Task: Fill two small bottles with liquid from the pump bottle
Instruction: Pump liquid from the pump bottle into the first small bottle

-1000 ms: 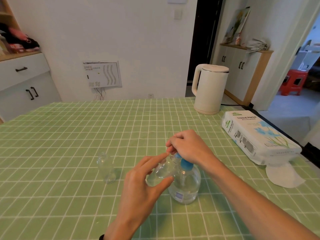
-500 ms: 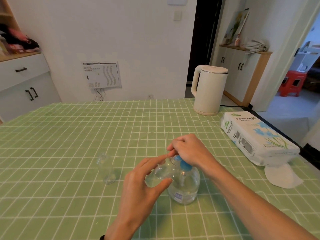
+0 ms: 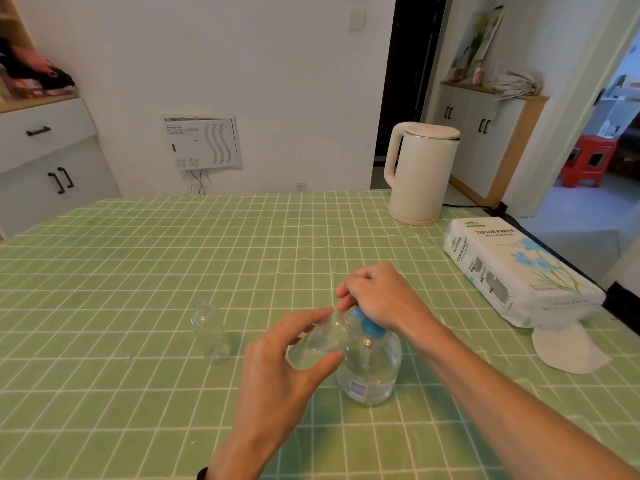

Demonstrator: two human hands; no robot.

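– Two hands: status?
– Left hand [image 3: 277,370] pinches tilted small clear plastic bottle [image 3: 320,342], mouth at the spout. Right hand [image 3: 381,296] curls over the blue head of round clear pump bottle [image 3: 374,375], toward the table's near edge.
– Other bottle?
– Upright second small clear bottle [image 3: 211,336] stands apart, left of it, on green checked tablecloth [image 3: 138,271].

The matt green checked tablecloth [image 3: 173,258] looks woven, the round clear pump bottle [image 3: 375,375] and the tilted small clear bottle [image 3: 318,342] touching it glossy plastic, the cream kettle [image 3: 419,178] smooth.
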